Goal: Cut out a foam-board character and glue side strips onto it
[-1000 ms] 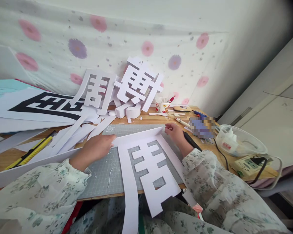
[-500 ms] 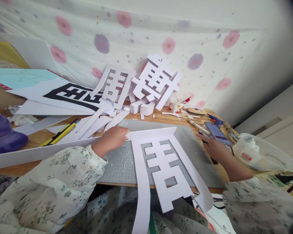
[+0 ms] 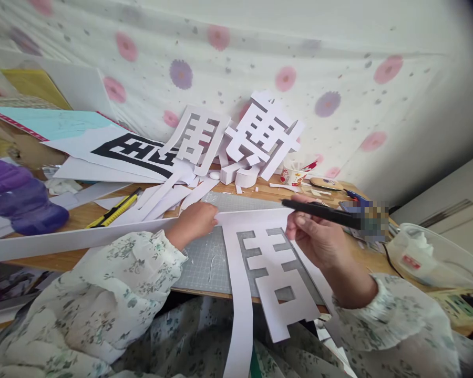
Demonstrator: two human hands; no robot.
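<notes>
Lengthwise, left to right: white strip [image 3: 256, 217], along far edge of cut-out character [image 3: 265, 257]. Left hand [image 3: 196, 223]: fingers closed on strip. Right hand [image 3: 325, 244], nearer strip's right end: fingers closed on black tool [image 3: 327, 211].

The character 周 can be read in three places. It is printed large in black on a white sheet [image 3: 79, 142], turned on its side and partly covered at its right end. It is also the shape of the upright white cutout [image 3: 197, 142] beside that sheet, and of the flat white cutout [image 3: 270, 252] lying partly over the cutting mat [image 3: 201, 268]. The thicker white cutout [image 3: 262, 134] next to the upright one has the form of another character, which cannot be told for certain. A red label [image 3: 411, 261] on the white bottle [image 3: 421, 247] bears pale marks too small to read. The red print on the paper cup [image 3: 291, 177] cannot be read either.
</notes>
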